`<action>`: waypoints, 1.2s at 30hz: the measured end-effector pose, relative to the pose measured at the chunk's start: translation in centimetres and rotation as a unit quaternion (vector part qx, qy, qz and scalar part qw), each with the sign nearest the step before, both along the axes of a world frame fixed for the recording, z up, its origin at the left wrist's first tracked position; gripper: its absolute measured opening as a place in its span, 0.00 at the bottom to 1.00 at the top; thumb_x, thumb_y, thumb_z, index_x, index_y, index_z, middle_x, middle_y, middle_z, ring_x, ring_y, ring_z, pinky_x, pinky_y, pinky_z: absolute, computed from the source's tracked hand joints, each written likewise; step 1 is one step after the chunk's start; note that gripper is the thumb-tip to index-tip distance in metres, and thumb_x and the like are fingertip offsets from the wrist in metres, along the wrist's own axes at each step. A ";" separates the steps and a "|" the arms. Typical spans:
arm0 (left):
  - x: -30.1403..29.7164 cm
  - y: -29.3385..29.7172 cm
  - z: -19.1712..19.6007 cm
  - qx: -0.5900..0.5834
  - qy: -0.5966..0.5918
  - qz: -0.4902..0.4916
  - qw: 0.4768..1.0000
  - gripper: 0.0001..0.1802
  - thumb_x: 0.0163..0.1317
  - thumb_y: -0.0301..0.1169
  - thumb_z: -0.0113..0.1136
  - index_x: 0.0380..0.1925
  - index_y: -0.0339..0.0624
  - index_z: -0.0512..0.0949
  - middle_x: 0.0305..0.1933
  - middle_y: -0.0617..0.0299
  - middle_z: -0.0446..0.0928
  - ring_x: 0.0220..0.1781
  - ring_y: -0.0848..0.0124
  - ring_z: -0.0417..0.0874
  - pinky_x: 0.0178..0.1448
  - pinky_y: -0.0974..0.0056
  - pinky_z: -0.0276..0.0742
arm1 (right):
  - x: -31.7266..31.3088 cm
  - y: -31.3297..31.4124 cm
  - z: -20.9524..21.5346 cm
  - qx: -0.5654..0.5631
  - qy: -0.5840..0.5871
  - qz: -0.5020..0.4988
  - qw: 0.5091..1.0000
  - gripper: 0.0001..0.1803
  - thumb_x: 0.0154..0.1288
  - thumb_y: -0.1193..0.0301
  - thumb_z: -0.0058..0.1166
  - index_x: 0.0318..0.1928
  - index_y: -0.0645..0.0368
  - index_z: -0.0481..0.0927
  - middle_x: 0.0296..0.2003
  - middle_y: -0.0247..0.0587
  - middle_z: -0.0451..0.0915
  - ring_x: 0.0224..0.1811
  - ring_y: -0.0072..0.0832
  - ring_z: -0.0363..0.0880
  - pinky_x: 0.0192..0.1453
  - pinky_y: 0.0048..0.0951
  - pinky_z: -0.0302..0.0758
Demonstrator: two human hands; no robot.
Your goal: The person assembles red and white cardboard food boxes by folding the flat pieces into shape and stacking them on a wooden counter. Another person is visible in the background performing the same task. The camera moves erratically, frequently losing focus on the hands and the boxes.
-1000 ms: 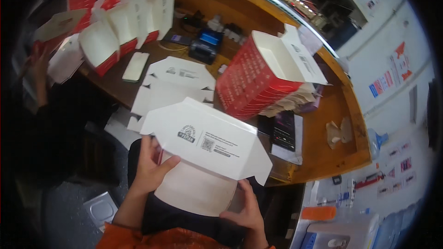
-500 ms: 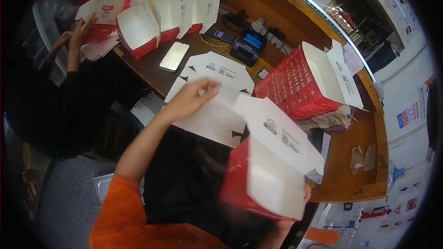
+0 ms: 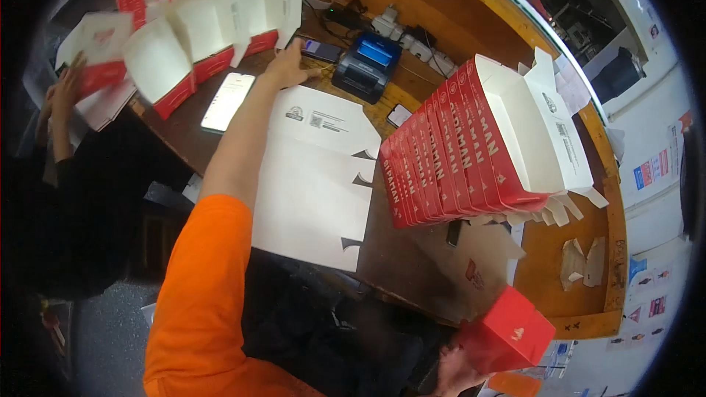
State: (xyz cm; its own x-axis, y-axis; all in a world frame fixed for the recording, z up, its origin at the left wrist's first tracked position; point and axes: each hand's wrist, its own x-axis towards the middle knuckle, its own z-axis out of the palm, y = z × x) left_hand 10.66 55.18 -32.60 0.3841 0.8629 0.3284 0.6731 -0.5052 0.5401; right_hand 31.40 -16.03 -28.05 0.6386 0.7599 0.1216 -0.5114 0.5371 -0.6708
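Observation:
My left hand (image 3: 285, 70) reaches across the table with its fingers apart, just beyond the far edge of a flat white cardboard box blank (image 3: 312, 198). Nothing shows in it. The blank lies in front of me, with notches along its right side and a printed far flap. Low on the right, my right hand (image 3: 457, 369), blurred, grips a folded red cardboard food box (image 3: 511, 331). This box is tilted, its red outside toward me and its flap reaching up toward the table. To its upper left stands a nested stack of red boxes (image 3: 448, 151) with white insides.
At the back are a dark label printer (image 3: 368, 66), power plugs (image 3: 412, 40) and a phone (image 3: 321, 49). A lit phone (image 3: 229, 103) lies left of my forearm. Open boxes (image 3: 158, 62) stand far left, where a co-worker's hands (image 3: 62, 103) hold another box.
My left hand has moved away from me, past the blank's far edge. My right hand has swung the box right and turned it, so its red outside shows instead of its white inside.

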 end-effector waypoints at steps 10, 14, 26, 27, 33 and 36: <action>1.1 2.4 -1.2 0.101 0.112 0.025 0.988 0.60 0.52 0.79 0.57 0.73 0.50 0.57 0.65 0.44 0.78 0.59 0.46 0.84 0.61 0.46 0.80 | 2.8 -1.5 -7.5 -0.021 0.117 0.078 0.990 0.42 0.62 0.42 0.63 0.72 0.46 0.70 0.67 0.58 0.73 0.69 0.56 0.68 0.74 0.61 0.63; 2.1 2.4 0.1 0.034 0.182 0.033 0.982 0.59 0.53 0.78 0.57 0.75 0.52 0.55 0.63 0.43 0.79 0.59 0.45 0.84 0.61 0.46 0.81 | 2.3 0.5 -6.5 -0.020 0.120 0.048 0.991 0.43 0.63 0.43 0.62 0.73 0.49 0.68 0.68 0.57 0.71 0.70 0.55 0.68 0.73 0.58 0.65; 1.1 0.2 2.9 -0.013 -0.031 -0.088 0.996 0.42 0.62 0.46 0.72 0.68 0.36 0.65 0.69 0.38 0.71 0.71 0.47 0.73 0.71 0.52 0.71 | 0.7 0.0 4.4 -0.028 -0.111 -0.168 0.979 0.45 0.66 0.47 0.61 0.75 0.57 0.63 0.72 0.54 0.66 0.72 0.50 0.66 0.72 0.50 0.68; 1.2 -1.6 4.4 -0.020 -0.037 -0.106 0.994 0.39 0.63 0.44 0.71 0.67 0.35 0.66 0.70 0.39 0.70 0.71 0.47 0.73 0.70 0.51 0.72 | 0.5 -0.1 5.8 -0.032 -0.145 -0.205 0.967 0.45 0.66 0.47 0.61 0.75 0.58 0.62 0.72 0.53 0.66 0.73 0.50 0.66 0.72 0.49 0.68; 3.1 -17.2 15.2 0.020 -0.224 -0.288 0.931 0.28 0.67 0.36 0.66 0.63 0.36 0.70 0.62 0.47 0.73 0.56 0.56 0.80 0.63 0.57 0.76 | -0.7 2.9 15.7 -0.133 -0.388 -0.491 0.768 0.46 0.67 0.49 0.60 0.76 0.61 0.60 0.74 0.52 0.64 0.74 0.47 0.65 0.71 0.45 0.70; 2.3 -23.9 21.0 0.102 -0.260 -0.329 0.902 0.25 0.69 0.35 0.63 0.61 0.36 0.70 0.60 0.48 0.74 0.55 0.59 0.80 0.60 0.57 0.77 | -0.4 11.4 20.7 -0.170 -0.527 -0.517 0.652 0.43 0.68 0.57 0.63 0.76 0.60 0.61 0.71 0.51 0.66 0.71 0.41 0.68 0.71 0.43 0.71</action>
